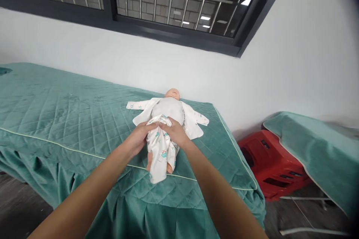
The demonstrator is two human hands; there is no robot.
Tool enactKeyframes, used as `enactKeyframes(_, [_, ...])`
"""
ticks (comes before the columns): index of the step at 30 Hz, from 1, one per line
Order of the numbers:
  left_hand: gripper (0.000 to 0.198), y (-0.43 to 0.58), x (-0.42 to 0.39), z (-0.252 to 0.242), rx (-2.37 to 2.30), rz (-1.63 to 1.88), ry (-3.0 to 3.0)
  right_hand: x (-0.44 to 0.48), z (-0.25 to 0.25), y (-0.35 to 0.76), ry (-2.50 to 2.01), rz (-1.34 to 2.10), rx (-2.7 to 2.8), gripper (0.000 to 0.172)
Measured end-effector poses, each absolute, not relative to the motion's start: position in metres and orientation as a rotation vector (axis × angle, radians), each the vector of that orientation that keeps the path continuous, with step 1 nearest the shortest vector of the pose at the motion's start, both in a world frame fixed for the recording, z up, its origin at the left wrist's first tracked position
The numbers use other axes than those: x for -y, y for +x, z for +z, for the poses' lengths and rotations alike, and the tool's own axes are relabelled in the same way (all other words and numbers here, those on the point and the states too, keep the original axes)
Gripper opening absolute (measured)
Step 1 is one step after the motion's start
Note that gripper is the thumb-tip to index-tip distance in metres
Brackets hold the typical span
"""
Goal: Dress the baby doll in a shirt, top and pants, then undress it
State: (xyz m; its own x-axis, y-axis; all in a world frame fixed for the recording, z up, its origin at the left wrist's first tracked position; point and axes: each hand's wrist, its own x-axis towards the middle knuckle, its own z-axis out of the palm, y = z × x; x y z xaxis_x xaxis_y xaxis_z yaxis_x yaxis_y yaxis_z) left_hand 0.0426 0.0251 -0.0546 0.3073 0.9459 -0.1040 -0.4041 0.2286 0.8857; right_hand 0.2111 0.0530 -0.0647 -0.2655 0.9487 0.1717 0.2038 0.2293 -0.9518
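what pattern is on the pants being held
The pants are white with small, mostly teal prints; head view.

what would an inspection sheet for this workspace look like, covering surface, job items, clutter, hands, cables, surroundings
surface: green quilted cover, pale piped edge, skirt hanging in folds
job's things: doll lying on its back near the corner; white top open at the front, sleeves spread; printed garment over its legs, feet partly showing
clutter: red plastic object beside the bed at right, partly hidden by another green cover
hands: left hand and right hand both grip the printed garment's gathered upper end
cables: none identifiable; pale bar on the floor at right is unclear
surroundings: white wall, dark-framed window with bars
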Motion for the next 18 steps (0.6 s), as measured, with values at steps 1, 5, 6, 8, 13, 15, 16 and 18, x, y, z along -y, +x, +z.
enactKeyframes(1, [0.032, 0.044, -0.015, -0.052, -0.760, 1.077, 0.833, -0.052, -0.064, 0.212, -1.102, 1.068, 1.718, 0.038])
enactKeyframes(5, [0.029, 0.050, 0.031, -0.045, -0.771, 1.074, 0.672, -0.053, -0.064, 0.218, -1.169, 0.841, 2.042, 0.021])
enactKeyframes(6, [0.030, 0.051, 0.041, -0.046, -0.795, 1.061, 0.639, -0.054, -0.064, 0.219, -1.178, 0.793, 2.118, 0.016])
enactKeyframes(8, [0.032, 0.054, 0.060, -0.049, -0.837, 1.068, 0.581, -0.055, -0.065, 0.220, -1.180, 0.740, 2.225, 0.007])
enactKeyframes(13, [0.030, 0.059, 0.089, -0.060, -0.746, 1.170, 0.460, -0.056, -0.065, 0.218, -1.225, 0.685, 2.397, 0.010])
enactKeyframes(15, [0.028, 0.064, 0.100, -0.064, -0.744, 1.191, 0.367, -0.056, -0.066, 0.216, -1.254, 0.656, 2.477, 0.012])
enactKeyframes(16, [0.027, 0.066, 0.105, -0.066, -0.756, 1.202, 0.317, -0.057, -0.066, 0.215, -1.267, 0.641, 2.515, 0.014])
enactKeyframes(18, [0.025, 0.071, 0.116, -0.073, -0.786, 1.228, 0.233, -0.057, -0.066, 0.214, -1.287, 0.609, 2.583, 0.017])
